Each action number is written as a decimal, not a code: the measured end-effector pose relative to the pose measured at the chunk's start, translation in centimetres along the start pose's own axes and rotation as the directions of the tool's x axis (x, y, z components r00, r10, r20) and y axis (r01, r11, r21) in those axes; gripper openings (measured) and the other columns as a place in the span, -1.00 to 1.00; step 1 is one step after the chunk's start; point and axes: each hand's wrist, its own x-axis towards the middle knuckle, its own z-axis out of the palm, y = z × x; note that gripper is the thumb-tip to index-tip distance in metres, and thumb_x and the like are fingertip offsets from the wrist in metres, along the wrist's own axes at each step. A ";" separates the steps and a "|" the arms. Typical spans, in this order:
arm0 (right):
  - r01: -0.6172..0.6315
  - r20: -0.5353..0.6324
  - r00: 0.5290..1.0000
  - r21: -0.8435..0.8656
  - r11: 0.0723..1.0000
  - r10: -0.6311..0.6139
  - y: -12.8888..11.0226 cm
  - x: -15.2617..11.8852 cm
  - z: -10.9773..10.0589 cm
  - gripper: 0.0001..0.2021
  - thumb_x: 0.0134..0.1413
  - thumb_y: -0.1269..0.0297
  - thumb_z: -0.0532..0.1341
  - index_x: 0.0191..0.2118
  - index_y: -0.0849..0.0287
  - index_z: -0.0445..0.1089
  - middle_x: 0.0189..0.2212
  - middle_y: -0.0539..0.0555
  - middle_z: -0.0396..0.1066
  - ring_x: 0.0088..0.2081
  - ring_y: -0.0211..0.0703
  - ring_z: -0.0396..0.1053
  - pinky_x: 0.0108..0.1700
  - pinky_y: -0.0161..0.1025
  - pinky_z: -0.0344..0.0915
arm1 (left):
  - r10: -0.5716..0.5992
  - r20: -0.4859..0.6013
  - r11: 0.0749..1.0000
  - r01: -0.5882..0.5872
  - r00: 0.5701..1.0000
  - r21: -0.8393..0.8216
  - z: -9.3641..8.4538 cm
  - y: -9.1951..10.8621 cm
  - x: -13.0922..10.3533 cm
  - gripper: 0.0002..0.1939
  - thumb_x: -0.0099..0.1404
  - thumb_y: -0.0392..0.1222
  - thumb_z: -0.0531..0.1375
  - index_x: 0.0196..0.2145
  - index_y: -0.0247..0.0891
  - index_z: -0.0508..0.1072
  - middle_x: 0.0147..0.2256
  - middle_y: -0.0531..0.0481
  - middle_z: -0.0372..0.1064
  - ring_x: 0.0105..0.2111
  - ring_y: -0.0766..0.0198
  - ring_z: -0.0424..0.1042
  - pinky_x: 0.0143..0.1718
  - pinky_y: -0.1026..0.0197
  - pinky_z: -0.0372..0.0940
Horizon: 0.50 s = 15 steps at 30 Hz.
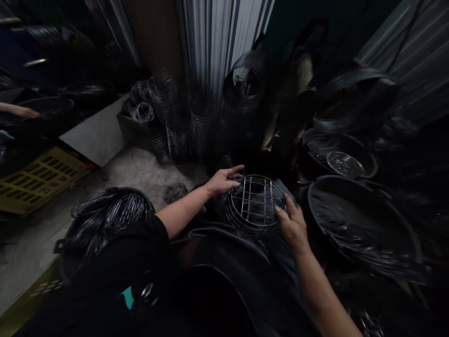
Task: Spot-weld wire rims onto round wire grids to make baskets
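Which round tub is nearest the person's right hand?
The large black tub immediately beside the right hand, which holds a round wire rack. The smaller tub sits farther back; the tub heaped with wire stands across on the left.

A silvery grid is formed by the wire rack (249, 201); the crate (38, 180) is coloured yellow, the corrugated sheet (217, 42) striped grey, the dim sleeve (140, 243) probably black.

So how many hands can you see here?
3: the left hand is at the left side of the wire rack, the right hand at its right side, and another person's hand at the far left of view. More may be hidden in the dark.
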 end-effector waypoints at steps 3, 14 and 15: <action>0.151 -0.113 0.982 -0.011 0.988 -0.151 -1.0 -1.7 0.4 -0.38 -0.02 -0.06 0.12 0.11 0.24 0.31 0.03 0.25 0.25 0.11 0.12 0.19 0.17 0.05 0.07 | -0.050 -0.122 0.990 0.065 0.991 0.122 0.0 0.9 0.0 -0.08 -0.25 -0.41 0.44 0.13 -0.27 0.31 -0.07 -0.16 0.45 0.06 0.08 0.34 0.10 0.09 0.21; 0.322 -0.280 0.907 -0.024 0.946 -0.316 -0.3 -4.2 -4.9 -0.48 0.05 0.12 0.21 0.15 0.15 0.26 0.06 0.18 0.33 0.11 0.05 0.23 0.15 0.05 0.16 | -0.276 0.159 0.911 0.206 0.948 0.357 1.7 6.3 2.5 0.05 -0.28 -0.26 0.47 0.20 -0.30 0.19 0.09 -0.22 0.28 0.04 -0.03 0.34 0.08 -0.07 0.27; 0.142 -0.343 0.931 0.014 0.990 -0.128 1.8 -4.5 -5.8 -0.50 0.05 0.08 0.19 0.10 0.17 0.31 0.02 0.18 0.36 0.07 0.03 0.28 0.13 0.01 0.19 | -0.277 0.188 0.892 0.180 0.942 0.415 1.9 6.3 2.7 0.04 -0.28 -0.25 0.47 0.18 -0.29 0.21 0.11 -0.20 0.27 0.07 -0.05 0.32 0.11 -0.08 0.25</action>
